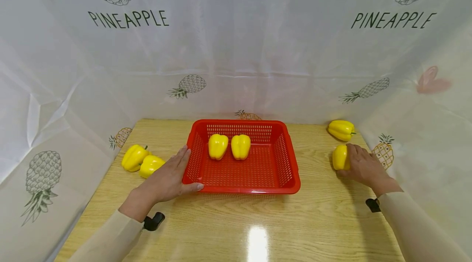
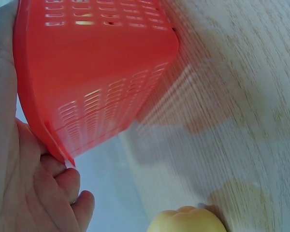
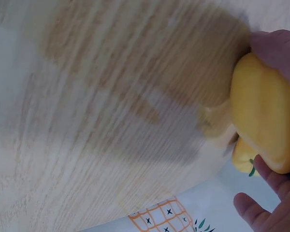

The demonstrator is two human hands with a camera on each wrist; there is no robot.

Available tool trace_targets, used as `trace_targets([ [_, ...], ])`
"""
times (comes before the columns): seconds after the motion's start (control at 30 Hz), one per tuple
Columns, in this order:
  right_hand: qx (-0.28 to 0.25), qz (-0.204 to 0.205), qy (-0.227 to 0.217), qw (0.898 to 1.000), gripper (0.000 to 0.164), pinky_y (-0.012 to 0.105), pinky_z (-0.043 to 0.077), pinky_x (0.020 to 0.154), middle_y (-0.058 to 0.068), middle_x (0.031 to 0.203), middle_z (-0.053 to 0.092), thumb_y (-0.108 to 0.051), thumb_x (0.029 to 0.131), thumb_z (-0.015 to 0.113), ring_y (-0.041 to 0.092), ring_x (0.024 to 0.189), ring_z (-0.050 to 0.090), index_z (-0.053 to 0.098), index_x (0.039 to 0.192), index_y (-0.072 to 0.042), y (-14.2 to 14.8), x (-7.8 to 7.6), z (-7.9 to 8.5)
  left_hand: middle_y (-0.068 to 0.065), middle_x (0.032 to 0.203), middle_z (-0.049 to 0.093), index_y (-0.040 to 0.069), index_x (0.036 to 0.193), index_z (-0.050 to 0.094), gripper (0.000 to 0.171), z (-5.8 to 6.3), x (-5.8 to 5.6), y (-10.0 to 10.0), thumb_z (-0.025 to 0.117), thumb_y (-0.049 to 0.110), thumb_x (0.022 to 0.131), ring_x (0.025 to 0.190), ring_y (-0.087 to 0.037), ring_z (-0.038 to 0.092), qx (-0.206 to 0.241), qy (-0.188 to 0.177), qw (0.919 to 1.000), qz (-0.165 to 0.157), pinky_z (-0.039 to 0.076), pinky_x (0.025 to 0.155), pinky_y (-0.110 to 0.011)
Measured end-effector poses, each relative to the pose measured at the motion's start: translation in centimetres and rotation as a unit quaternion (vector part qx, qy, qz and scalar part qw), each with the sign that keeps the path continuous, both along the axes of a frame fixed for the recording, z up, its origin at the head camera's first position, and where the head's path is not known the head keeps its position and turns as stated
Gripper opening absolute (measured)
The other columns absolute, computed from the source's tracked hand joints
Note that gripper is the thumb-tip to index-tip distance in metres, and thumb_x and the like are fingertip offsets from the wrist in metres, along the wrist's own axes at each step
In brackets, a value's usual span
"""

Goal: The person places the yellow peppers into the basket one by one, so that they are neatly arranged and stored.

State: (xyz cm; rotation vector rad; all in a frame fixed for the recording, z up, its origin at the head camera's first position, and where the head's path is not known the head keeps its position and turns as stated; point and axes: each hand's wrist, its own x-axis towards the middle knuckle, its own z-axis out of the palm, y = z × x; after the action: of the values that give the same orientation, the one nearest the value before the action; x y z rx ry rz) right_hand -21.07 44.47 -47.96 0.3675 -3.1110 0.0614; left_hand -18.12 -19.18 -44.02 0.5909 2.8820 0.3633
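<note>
A red plastic basket (image 1: 250,189) sits mid-table with two yellow bell peppers (image 1: 218,146) inside, side by side near its back left. My left hand (image 1: 167,180) holds the basket's front left corner, its thumb over the front rim and its fingers along the left side. In the left wrist view, fingertips curl by the rim (image 2: 34,111). Far to the right, my right hand (image 1: 365,167) grips a yellow bell pepper (image 3: 263,108) between thumb and fingers, at table level. Another yellow bell pepper (image 1: 341,130) with a green stem lies just behind it.
Two more yellow bell peppers (image 1: 135,158) lie on the wooden table (image 1: 221,221) left of the basket, close to my left hand. Pale curtains (image 1: 236,49) printed with pineapples hang behind and along both sides of the table.
</note>
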Motion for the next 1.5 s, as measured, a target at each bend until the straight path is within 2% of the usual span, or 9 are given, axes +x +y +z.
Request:
trace_targets([
  [0.23, 0.037, 0.014, 0.050, 0.998, 0.101, 0.073, 0.047, 0.093, 0.038, 0.127, 0.053, -0.056, 0.083, 0.084, 0.055, 0.114, 0.055, 0.034, 0.136, 0.014, 0.0, -0.1, -0.6, -0.018, 0.178, 0.005, -0.001, 0.168, 0.012, 0.130, 0.2, -0.1, 0.1, 0.052, 0.090, 0.085, 0.158, -0.048, 0.026, -0.004, -0.004, 1.0000, -0.002, 0.032, 0.125, -0.060],
  [0.5, 0.033, 0.034, 0.117, 0.992, 0.091, 0.063, 0.050, 0.077, 0.030, 0.107, 0.055, -0.052, 0.076, 0.090, 0.049, 0.098, 0.058, 0.040, 0.122, 0.010, -0.3, -0.5, -0.6, -0.019, 0.178, 0.006, -0.002, 0.168, 0.012, 0.124, 0.4, 0.0, 0.1, 0.063, 0.079, 0.089, 0.158, -0.048, 0.026, -0.004, -0.009, 0.9999, -0.001, 0.032, 0.126, -0.060],
  [0.8, 0.033, 0.071, 0.166, 0.983, 0.084, 0.054, 0.046, 0.064, 0.019, 0.090, 0.050, -0.048, 0.071, 0.092, 0.040, 0.081, 0.055, 0.039, 0.110, 0.005, -1.1, -1.2, 0.2, -0.020, 0.177, 0.009, -0.002, 0.167, 0.014, 0.126, 0.5, 0.0, 0.1, 0.061, 0.083, 0.087, 0.158, -0.047, 0.026, -0.010, -0.005, 0.9999, -0.002, 0.030, 0.126, -0.060],
  [1.2, 0.063, 0.093, 0.177, 0.978, 0.086, 0.050, 0.050, 0.062, 0.017, 0.091, 0.048, -0.046, 0.070, 0.091, 0.034, 0.079, 0.053, 0.040, 0.116, 0.006, -3.8, -2.0, 2.7, -0.022, 0.176, 0.011, -0.004, 0.167, 0.015, 0.128, 0.3, -0.2, 0.2, 0.059, 0.085, 0.086, 0.162, -0.042, 0.020, -0.010, 0.010, 0.9999, -0.010, 0.023, 0.130, -0.058],
  [1.5, 0.062, 0.115, 0.214, 0.968, 0.091, 0.055, 0.054, 0.067, 0.025, 0.103, 0.057, -0.047, 0.071, 0.088, 0.041, 0.087, 0.060, 0.044, 0.127, 0.010, -5.8, -3.1, 4.2, -0.022, 0.176, 0.013, -0.005, 0.166, 0.016, 0.129, 0.3, -0.1, 0.1, 0.055, 0.088, 0.085, 0.162, -0.041, 0.021, -0.015, 0.016, 0.9997, -0.014, 0.023, 0.130, -0.057],
])
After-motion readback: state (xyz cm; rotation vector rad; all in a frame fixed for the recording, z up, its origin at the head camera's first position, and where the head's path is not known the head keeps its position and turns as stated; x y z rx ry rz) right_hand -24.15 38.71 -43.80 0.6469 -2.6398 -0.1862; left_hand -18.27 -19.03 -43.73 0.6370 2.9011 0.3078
